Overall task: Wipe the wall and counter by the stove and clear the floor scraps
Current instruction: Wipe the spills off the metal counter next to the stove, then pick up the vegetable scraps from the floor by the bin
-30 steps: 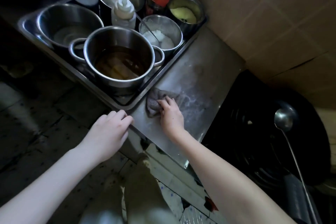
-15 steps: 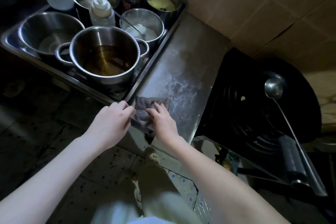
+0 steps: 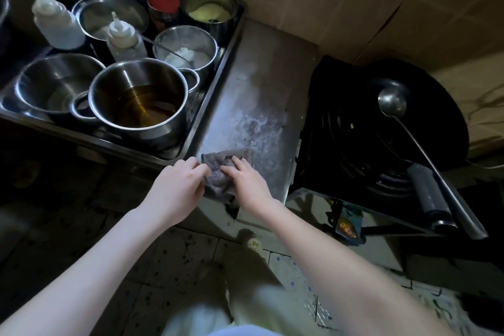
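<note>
While the right hand's [image 3: 249, 185] fingers [image 3: 237, 161] lie nearly straight and press down on a crumpled grey terry cloth [image 3: 218, 161], the left hand's [image 3: 177, 191] fingers [image 3: 196, 168] curl at that cloth's left edge; whether they pinch it cannot be told. The cloth sits at the front edge of the smeared steel desk [image 3: 253, 106], partly hanging over. To the left, a steel tray [image 3: 218, 76] holds a steel pot of amber oil [image 3: 141, 106]. To the right, a steel ladle [image 3: 392, 102] rests in a black wok [image 3: 436, 117].
</note>
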Tool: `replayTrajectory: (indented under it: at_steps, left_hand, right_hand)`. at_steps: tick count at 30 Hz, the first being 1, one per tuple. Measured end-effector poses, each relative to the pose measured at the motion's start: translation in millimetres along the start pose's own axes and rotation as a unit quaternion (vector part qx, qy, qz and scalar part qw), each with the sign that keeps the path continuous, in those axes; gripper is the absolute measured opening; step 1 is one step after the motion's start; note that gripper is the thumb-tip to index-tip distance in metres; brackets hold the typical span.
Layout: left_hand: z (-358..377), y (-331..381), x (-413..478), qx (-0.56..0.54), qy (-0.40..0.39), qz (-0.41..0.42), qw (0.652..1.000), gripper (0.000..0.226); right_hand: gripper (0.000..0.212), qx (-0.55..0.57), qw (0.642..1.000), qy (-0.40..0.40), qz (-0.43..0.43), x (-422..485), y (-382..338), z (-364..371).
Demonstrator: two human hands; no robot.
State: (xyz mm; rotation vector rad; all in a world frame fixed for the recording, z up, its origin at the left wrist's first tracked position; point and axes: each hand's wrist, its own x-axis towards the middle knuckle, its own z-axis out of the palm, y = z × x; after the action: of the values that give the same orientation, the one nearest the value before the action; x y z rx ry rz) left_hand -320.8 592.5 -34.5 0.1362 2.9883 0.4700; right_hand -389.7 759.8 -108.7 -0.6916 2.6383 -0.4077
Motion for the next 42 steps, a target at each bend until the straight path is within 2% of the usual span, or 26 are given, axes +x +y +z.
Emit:
replayTrajectory:
  at_steps: [4, 12, 22, 25, 34, 42]
  left_hand:
    - [1, 8, 7, 0.018, -0.004, 0.026, 0.999, 0.022]
    - [13, 21, 25, 0.091, -0.028, 0.057, 0.994, 0.023]
    - [32, 67, 38, 0.098, -0.046, 0.093, 0.99, 0.019]
    - [40, 87, 42, 0.112, -0.051, 0.113, 0.986, 0.026]
    - [68, 189, 63, 0.082, -0.061, 0.189, 0.977, 0.035]
    - [101, 318, 59, 0.112, -0.127, 0.311, 0.935, 0.04]
  right_hand:
    - [0.063, 0.052, 0.998, 0.027, 0.034, -7, 3, -15]
    - [0.063, 0.046, 0.988, 0.097, 0.114, -55, 41, -42]
    - [0.056, 0.041, 0.97, 0.163, 0.178, -130, 105, -37]
    - [0.056, 0.044, 0.962, 0.176, 0.205, -156, 130, -35]
    - [0.061, 0.069, 0.936, 0.184, 0.291, -252, 200, -40]
    - [0.054, 0.083, 0.886, 0.221, 0.4, -349, 266, -52]
